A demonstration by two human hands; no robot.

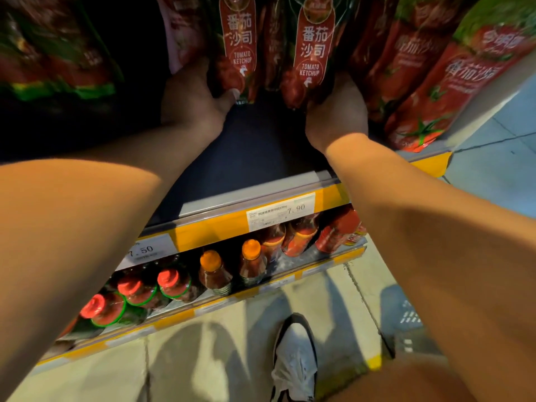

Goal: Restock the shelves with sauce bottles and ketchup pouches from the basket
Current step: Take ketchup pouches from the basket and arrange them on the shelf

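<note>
Both my arms reach into the upper shelf [252,158]. My left hand [193,97] grips the bottom of a dark ketchup pouch [239,44] with a red "Tomato Ketchup" label. My right hand [338,111] grips the bottom of a second pouch of the same kind [313,50]. The two pouches stand upright side by side, deep on the dark shelf. More red ketchup pouches [446,82] lean to the right of my right hand. The basket is not in view.
Green and red pouches [55,53] fill the shelf's left. A yellow price rail [232,224] edges the shelf. On the lower shelf stand sauce bottles with red caps [169,282] and orange caps [211,262]. My white shoe [294,361] is on the tiled floor.
</note>
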